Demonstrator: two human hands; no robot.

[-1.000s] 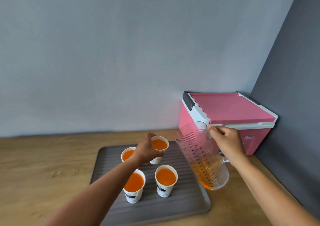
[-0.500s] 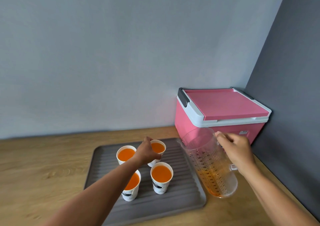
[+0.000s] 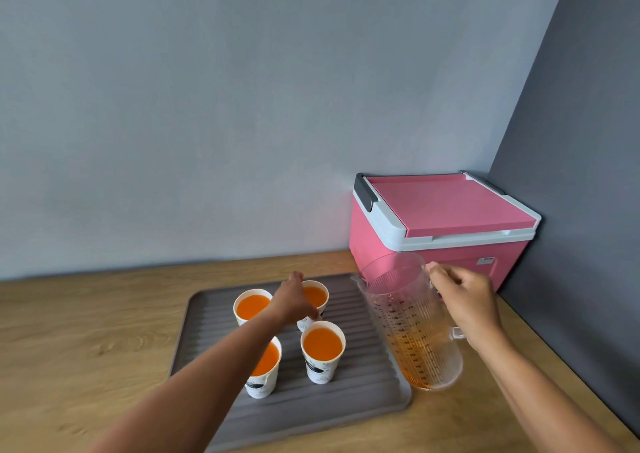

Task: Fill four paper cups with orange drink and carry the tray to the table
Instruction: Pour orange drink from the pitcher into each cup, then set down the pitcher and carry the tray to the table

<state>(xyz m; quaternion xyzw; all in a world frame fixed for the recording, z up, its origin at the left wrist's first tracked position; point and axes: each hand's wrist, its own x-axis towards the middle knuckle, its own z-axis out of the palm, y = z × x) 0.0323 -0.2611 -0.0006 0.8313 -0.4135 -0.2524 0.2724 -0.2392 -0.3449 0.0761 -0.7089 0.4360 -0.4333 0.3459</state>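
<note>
Several white paper cups full of orange drink stand on a grey ribbed tray. My left hand grips the back right cup. Beside it is the back left cup; in front are the front right cup and the front left cup, partly hidden by my forearm. My right hand holds the handle of a clear measuring jug, upright on the counter just right of the tray, with a little orange drink at its bottom.
A pink cooler box with a white rim stands shut in the back right corner, right behind the jug. The wooden counter meets a grey wall at the back and a dark wall at the right.
The jug has gone from tilted over the tray to upright and lower, down on the counter at the tray's right. My left hand has stayed on the back right cup.
</note>
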